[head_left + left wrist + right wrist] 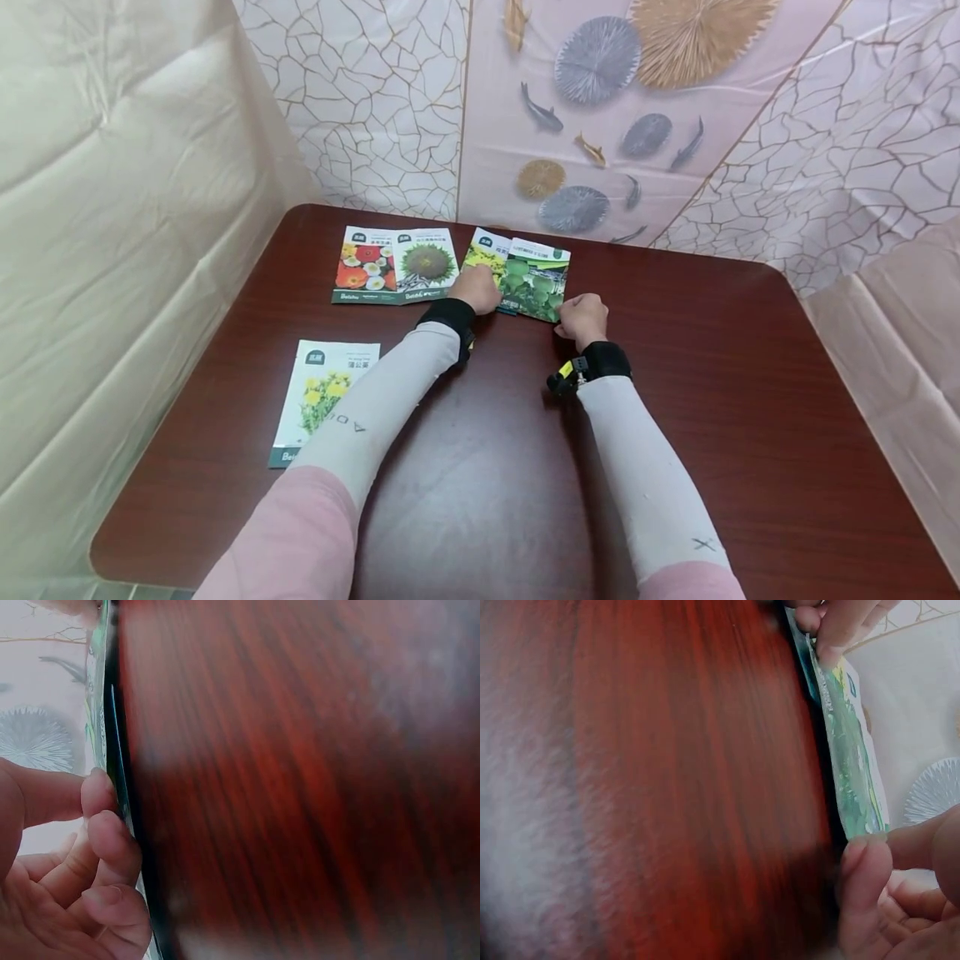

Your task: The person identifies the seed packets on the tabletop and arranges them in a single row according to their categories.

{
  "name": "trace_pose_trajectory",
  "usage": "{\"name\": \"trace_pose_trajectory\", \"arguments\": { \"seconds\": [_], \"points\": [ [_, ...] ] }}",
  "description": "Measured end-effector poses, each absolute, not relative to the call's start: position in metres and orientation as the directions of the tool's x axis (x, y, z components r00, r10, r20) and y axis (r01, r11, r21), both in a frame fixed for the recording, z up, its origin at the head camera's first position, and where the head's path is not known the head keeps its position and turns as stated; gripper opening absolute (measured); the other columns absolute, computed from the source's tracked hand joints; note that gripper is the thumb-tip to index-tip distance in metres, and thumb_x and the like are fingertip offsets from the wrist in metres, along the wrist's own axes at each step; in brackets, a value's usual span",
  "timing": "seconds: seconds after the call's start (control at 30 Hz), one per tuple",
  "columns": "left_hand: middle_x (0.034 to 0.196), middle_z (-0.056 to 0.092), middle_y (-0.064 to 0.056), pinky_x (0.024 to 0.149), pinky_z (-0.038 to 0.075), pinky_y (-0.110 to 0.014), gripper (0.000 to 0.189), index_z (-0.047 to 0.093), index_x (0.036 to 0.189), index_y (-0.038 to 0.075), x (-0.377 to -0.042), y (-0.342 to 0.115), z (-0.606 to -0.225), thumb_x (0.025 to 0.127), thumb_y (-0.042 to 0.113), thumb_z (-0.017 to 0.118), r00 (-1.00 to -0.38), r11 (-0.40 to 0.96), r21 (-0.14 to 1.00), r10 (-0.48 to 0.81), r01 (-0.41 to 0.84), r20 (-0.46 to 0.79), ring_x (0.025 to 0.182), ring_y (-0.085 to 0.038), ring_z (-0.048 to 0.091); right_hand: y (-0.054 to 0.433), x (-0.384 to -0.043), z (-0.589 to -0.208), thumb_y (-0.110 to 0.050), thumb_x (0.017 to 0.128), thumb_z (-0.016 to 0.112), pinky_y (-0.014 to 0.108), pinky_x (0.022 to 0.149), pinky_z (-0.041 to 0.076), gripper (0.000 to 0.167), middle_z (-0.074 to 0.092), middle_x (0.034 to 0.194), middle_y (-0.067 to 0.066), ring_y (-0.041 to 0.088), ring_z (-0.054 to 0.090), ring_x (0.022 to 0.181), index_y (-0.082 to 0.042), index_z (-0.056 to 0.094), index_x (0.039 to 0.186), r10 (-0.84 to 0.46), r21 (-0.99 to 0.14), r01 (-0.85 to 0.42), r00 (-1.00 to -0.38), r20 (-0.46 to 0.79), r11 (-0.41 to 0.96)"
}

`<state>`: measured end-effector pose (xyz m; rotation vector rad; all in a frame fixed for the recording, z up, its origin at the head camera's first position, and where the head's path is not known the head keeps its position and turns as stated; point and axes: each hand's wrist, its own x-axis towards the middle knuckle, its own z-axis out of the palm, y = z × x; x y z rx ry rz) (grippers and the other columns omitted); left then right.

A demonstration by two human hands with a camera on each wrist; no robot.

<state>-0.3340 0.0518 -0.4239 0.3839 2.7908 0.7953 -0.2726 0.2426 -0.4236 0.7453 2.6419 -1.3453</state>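
My right hand (584,320) pinches the lower right corner of a seed packet with green leaves (536,279), thumb and finger together on it in the right wrist view. My left hand (477,288), fingers curled, grips the same packet near its lower left corner. This packet overlaps the right side of a seed packet with small yellow flowers (491,248). The left hand hides that packet's lower left part. In the left wrist view the curled fingers (112,844) lie along the packets' near edge, close over the tabletop.
To the left, a sunflower seed packet (427,258) overlaps a packet with red and white flowers (365,265). Nearer, another yellow-flower packet (322,375) lies partly under the left sleeve (382,400). The brown table (712,375) ends at a patterned cloth backdrop (495,167).
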Motion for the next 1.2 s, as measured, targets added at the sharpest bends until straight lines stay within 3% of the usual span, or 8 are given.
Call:
{"name": "trace_pose_trajectory", "arguments": {
  "seconds": [0.1, 0.2, 0.4, 0.5, 0.63, 0.73, 0.87, 1.2],
  "points": [
    [0.057, 0.039, 0.001, 0.062, 0.04, -0.031, 0.039, 0.043, 0.057, 0.015, -0.329, 0.049, -0.424, 0.095, 0.019, 0.055, -0.936, 0.786, 0.579, 0.335, 0.216, -0.106, 0.057, -0.02, 0.044, 0.243, -0.266, -0.422, -0.017, 0.096, 0.059, 0.023, 0.06, 0.055, 0.018, 0.06, 0.126, 0.014, 0.007, 0.062, 0.056, -0.001, 0.067, 0.1, 0.384, -0.765, 0.431, -0.886, -0.259, 0.478],
    [0.057, 0.044, 0.002, 0.064, 0.043, -0.029, 0.04, 0.048, 0.057, 0.014, -0.317, 0.044, -0.42, 0.095, 0.021, 0.058, -0.937, 0.745, 0.621, 0.346, 0.243, -0.048, 0.057, -0.017, 0.048, 0.243, -0.255, -0.418, -0.018, 0.095, 0.06, 0.023, 0.059, 0.055, 0.02, 0.063, 0.112, 0.014, 0.007, 0.061, 0.056, -0.002, 0.063, 0.107, 0.381, -0.802, 0.372, -0.903, -0.197, 0.467],
    [0.081, 0.066, 0.0, 0.073, 0.05, -0.031, 0.014, 0.062, 0.086, 0.013, -0.273, 0.024, -0.397, 0.094, 0.024, 0.062, -0.933, 0.681, 0.657, 0.342, 0.325, 0.107, 0.076, -0.016, 0.062, 0.233, -0.21, -0.402, -0.019, 0.094, 0.062, 0.022, 0.05, 0.052, 0.018, 0.062, 0.084, 0.008, 0.005, 0.058, 0.047, -0.003, 0.06, 0.102, 0.345, -0.824, 0.158, -0.937, 0.048, 0.544],
    [0.077, 0.067, -0.001, 0.068, 0.048, -0.03, 0.011, 0.062, 0.088, 0.012, -0.245, 0.008, -0.381, 0.093, 0.022, 0.062, -0.913, 0.645, 0.652, 0.349, 0.399, 0.212, 0.071, -0.016, 0.062, 0.221, -0.18, -0.391, -0.019, 0.094, 0.062, 0.027, 0.051, 0.052, 0.016, 0.062, 0.082, 0.009, 0.012, 0.059, 0.05, -0.004, 0.06, 0.099, 0.297, -0.794, 0.044, -0.939, 0.175, 0.606],
    [0.072, 0.066, 0.002, 0.064, 0.046, -0.03, 0.01, 0.062, 0.087, 0.013, -0.208, -0.013, -0.363, 0.092, 0.021, 0.064, -0.869, 0.615, 0.613, 0.357, 0.495, 0.344, 0.066, -0.014, 0.06, 0.231, -0.165, -0.429, -0.036, 0.095, 0.061, 0.025, 0.053, 0.048, 0.019, 0.062, 0.085, -0.004, 0.007, 0.056, 0.057, -0.02, 0.062, 0.105, 0.233, -0.724, -0.137, -0.893, 0.386, 0.677],
    [0.072, 0.066, 0.003, 0.063, 0.045, -0.029, 0.009, 0.061, 0.088, 0.013, -0.184, -0.025, -0.356, 0.092, 0.02, 0.065, -0.84, 0.589, 0.6, 0.351, 0.542, 0.414, 0.064, -0.012, 0.059, 0.224, -0.144, -0.422, -0.038, 0.094, 0.061, 0.022, 0.051, 0.042, 0.02, 0.063, 0.084, -0.005, 0.003, 0.053, 0.055, -0.022, 0.063, 0.106, 0.214, -0.699, -0.216, -0.855, 0.472, 0.682],
    [0.072, 0.065, 0.004, 0.06, 0.042, -0.025, 0.009, 0.061, 0.088, 0.013, -0.157, -0.036, -0.355, 0.092, 0.019, 0.066, -0.828, 0.551, 0.622, 0.31, 0.556, 0.467, 0.06, -0.007, 0.054, 0.189, -0.096, -0.358, -0.023, 0.094, 0.064, 0.02, 0.051, 0.044, 0.015, 0.063, 0.079, 0.004, 0.01, 0.055, 0.053, -0.01, 0.063, 0.101, 0.225, -0.75, -0.205, -0.875, 0.429, 0.629],
    [0.072, 0.065, 0.004, 0.06, 0.046, -0.023, 0.01, 0.062, 0.091, 0.011, -0.11, -0.051, -0.352, 0.089, 0.017, 0.07, -0.836, 0.505, 0.676, 0.208, 0.536, 0.507, 0.061, -0.003, 0.054, 0.172, -0.064, -0.347, -0.012, 0.089, 0.069, 0.017, 0.049, 0.044, 0.01, 0.061, 0.075, 0.003, 0.006, 0.054, 0.052, -0.007, 0.064, 0.097, 0.217, -0.75, -0.315, -0.829, 0.516, 0.582]
  ]
}}
